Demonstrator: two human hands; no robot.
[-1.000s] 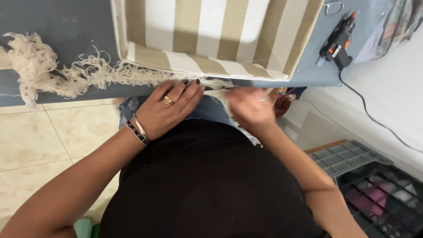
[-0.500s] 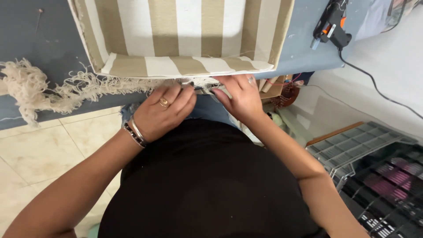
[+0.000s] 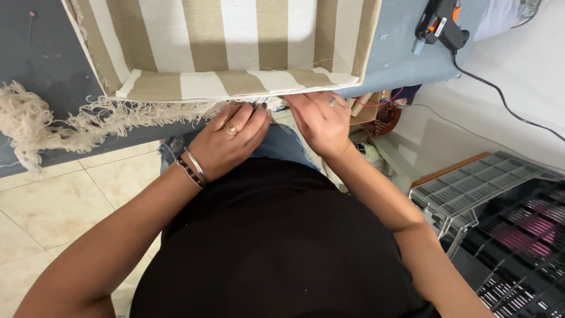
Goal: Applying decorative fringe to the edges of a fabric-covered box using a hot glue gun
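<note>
I note both hands now together below the striped box [image 3: 235, 53]: left hand [image 3: 232, 141] and right hand [image 3: 321, 121] curl, pinching its cream fringe [image 3: 135, 115]; earlier the right was apart.

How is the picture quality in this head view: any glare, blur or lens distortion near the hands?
Head view: even, soft light and sharp focus on the left hand and right hand at the fringed edge of the beige-and-white striped fabric; a bright washed-out patch sits on the fabric's white stripes near the top; the wide lens bends the blue-grey table edge; no motion blur is visible.
</note>
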